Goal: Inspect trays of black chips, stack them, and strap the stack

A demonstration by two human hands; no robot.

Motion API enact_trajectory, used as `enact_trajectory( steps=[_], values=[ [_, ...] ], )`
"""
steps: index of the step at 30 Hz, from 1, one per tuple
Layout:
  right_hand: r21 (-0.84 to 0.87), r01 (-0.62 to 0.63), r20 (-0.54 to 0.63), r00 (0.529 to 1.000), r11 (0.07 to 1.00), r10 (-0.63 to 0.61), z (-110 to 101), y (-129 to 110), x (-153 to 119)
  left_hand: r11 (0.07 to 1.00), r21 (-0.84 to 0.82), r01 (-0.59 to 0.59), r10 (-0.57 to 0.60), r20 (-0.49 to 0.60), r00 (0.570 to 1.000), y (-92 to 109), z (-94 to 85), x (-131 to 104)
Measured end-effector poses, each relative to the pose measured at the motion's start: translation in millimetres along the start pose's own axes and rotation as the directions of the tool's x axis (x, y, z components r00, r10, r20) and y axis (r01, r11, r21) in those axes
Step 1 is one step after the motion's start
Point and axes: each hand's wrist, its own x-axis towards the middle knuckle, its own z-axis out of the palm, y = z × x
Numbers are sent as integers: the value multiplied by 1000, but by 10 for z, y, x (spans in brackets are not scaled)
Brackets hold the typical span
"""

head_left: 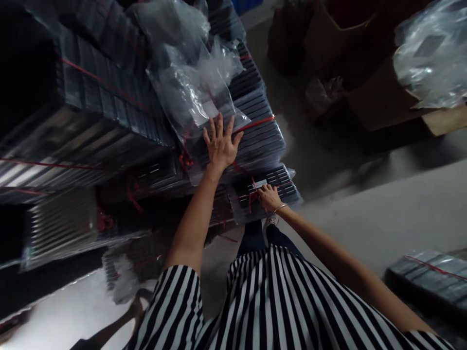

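My left hand (222, 146) lies flat with its fingers spread on top of a bundle of dark slatted trays (257, 138). A clear plastic bag (193, 82) with a pale label covers the trays beyond its fingertips. Lower and to the right, my right hand (269, 198) is closed at the red string (254, 182) tied around a smaller tray bundle (282, 182). The exact pinch of its fingers is partly hidden. A white label (260, 183) shows on this bundle, just beyond those fingers.
Tall stacks of wrapped trays (105, 107) stand at the left, tied with red string. Cardboard boxes (379, 92) and a large clear plastic bag (434, 58) are at the upper right. Another tied bundle (430, 277) sits at the lower right. Grey floor (350, 194) runs between.
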Motion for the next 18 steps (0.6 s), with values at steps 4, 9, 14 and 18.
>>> enact_trajectory(
  steps=[4, 9, 14, 18],
  values=[
    [-76, -19, 32, 999, 997, 21, 19, -31, 112, 1000, 29, -5, 5, -1, 1000, -95, 149, -25],
    [-98, -37, 69, 997, 995, 44, 26, -74, 239, 1000, 20, -2, 2, -4, 1000, -87, 121, -30],
    [-102, -99, 50, 993, 990, 104, 94, -120, 127, 1000, 13, 2, -1, -13, 1000, -99, 135, -16],
    [-104, -147, 8, 989, 984, 148, 149, -156, -33, 1000, 5, 5, -5, 0, 1000, -101, 139, -20]
  ],
)
